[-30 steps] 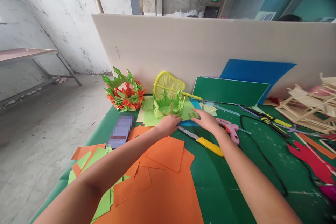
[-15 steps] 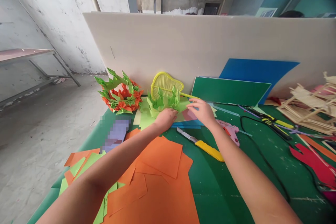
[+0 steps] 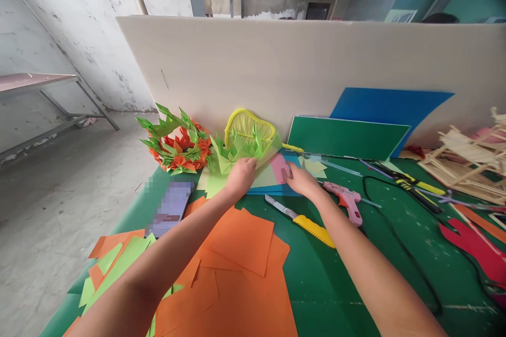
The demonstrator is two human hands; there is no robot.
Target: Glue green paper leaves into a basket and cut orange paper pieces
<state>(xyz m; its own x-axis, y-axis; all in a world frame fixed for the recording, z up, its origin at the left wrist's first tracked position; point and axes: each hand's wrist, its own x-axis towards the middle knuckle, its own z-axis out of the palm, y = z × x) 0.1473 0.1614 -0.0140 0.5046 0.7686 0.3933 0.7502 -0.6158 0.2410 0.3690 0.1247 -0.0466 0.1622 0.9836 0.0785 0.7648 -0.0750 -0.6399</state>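
Observation:
My left hand (image 3: 242, 176) is closed on the near edge of a light green paper sheet (image 3: 272, 148), which is tilted up on its right side. Several folded green paper pieces (image 3: 247, 143) rest on that sheet, partly hidden by the hand. My right hand (image 3: 303, 181) has its fingers closed at the edge of a pink paper (image 3: 280, 168), over blue sheets (image 3: 269, 189). Below the hands lies a yellow utility knife (image 3: 314, 230) with its blade out. To the right of my right hand is a pink glue gun (image 3: 343, 197).
A ring of orange and green folded paper (image 3: 182, 150) stands at left, near a phone (image 3: 174, 208). Orange sheets (image 3: 241, 242) spread across the front. A yellow fan-shaped frame (image 3: 249, 116) and a green board (image 3: 348, 137) lean behind. Pliers (image 3: 419, 195) and wooden sticks lie right.
The green sheet's right side has come up, and its folded pieces shifted left with my left hand. My right hand has lowered onto the pink paper beneath.

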